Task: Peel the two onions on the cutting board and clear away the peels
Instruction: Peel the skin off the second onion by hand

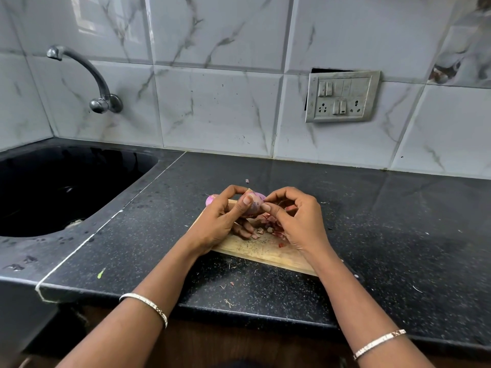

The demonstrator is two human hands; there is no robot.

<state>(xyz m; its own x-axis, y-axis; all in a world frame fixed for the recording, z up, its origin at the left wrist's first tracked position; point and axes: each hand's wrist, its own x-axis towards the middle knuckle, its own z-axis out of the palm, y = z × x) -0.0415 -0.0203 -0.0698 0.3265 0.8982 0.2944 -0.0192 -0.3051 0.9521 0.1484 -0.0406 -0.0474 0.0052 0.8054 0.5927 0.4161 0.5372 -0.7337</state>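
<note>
My left hand (221,220) grips a pale purple onion (256,203) above the wooden cutting board (261,252), thumb pressed on its front. My right hand (295,221) pinches at the onion's right side with thumb and forefinger. A second purple onion (211,200) peeks out behind my left hand at the board's far left corner, mostly hidden. Reddish peel scraps (273,229) lie on the board under my right hand.
A black sink (61,187) sits to the left with a steel tap (102,94) on the tiled wall. Small peel bits (228,302) dot the black counter near its front edge. A switch plate (342,95) is on the wall behind.
</note>
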